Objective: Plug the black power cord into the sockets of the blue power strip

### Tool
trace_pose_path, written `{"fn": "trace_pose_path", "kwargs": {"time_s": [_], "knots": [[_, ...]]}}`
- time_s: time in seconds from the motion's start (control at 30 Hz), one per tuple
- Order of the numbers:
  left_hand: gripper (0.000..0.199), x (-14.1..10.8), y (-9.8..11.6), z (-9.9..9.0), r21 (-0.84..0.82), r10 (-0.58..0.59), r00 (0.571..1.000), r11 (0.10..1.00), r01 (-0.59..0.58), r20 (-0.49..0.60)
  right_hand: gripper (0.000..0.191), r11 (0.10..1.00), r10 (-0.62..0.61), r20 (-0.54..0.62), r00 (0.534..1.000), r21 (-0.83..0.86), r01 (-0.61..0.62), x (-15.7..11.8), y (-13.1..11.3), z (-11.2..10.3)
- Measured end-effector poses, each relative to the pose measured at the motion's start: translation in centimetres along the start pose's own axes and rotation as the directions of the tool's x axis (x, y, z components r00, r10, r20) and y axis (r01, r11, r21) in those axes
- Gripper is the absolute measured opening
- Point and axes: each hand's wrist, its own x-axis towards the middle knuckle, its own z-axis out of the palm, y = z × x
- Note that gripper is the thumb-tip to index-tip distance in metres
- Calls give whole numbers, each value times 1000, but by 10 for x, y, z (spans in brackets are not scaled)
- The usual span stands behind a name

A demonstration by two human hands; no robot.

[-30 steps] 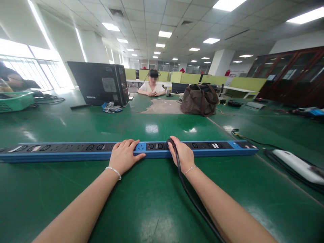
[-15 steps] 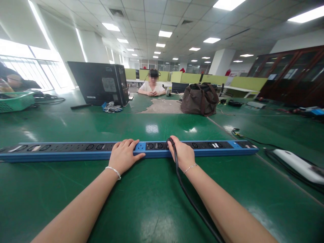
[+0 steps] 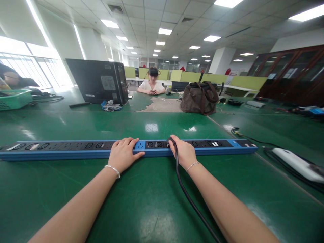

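A long blue power strip (image 3: pixel 157 153) with black socket panels lies crosswise on the green table. My left hand (image 3: pixel 123 152) rests over it left of the middle, fingers across the top and thumb along the near edge, beside a blue socket block (image 3: pixel 140 145). Right of the middle, my right hand (image 3: pixel 184 152) is closed around a black power plug (image 3: pixel 171 141) at the strip's sockets. Its pins are hidden, so how deep it sits I cannot tell. From the plug a black cable (image 3: pixel 182 189) runs down towards me, left of my right forearm.
A white device (image 3: pixel 296 163) with black cables lies at the right. Farther back are a black computer case (image 3: pixel 93 82), gloves (image 3: pixel 110 106), a brown bag (image 3: pixel 199 98) and a green basket (image 3: pixel 15 100). A person (image 3: pixel 151 86) sits across the table; another is partly visible far left.
Both hands keep their places on the strip and the plug. My right wrist has shifted slightly to the right, and the whole view has moved a little.
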Motion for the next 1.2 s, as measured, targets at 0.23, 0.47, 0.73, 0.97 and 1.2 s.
{"fn": "trace_pose_path", "kwargs": {"time_s": [0.23, 0.47, 0.73, 0.97, 1.2], "knots": [[62, 0, 0, 0, -10, -8, 1000, 1000, 8, 6, 40, 986, -168, -7, 986, -22, 168, -4, -7, -1], [62, 0, 0, 0, -8, -11, 1000, 1000, 11, 14, 40, 987, -158, -106, 982, -21, 157, -6, -8, 5], [62, 0, 0, 0, -6, -8, 1000, 1000, 8, 0, 42, 981, -191, -135, 972, -48, 186, -12, -3, 13], [62, 0, 0, 0, 11, -6, 1000, 1000, 6, 2, 41, 979, -205, -95, 974, -29, 204, -12, -3, 9], [63, 0, -1, 0, 23, 8, 1000, 1000, -8, 11, 45, 969, -217, -87, 972, 104, 226, -16, 7, 13]]}}
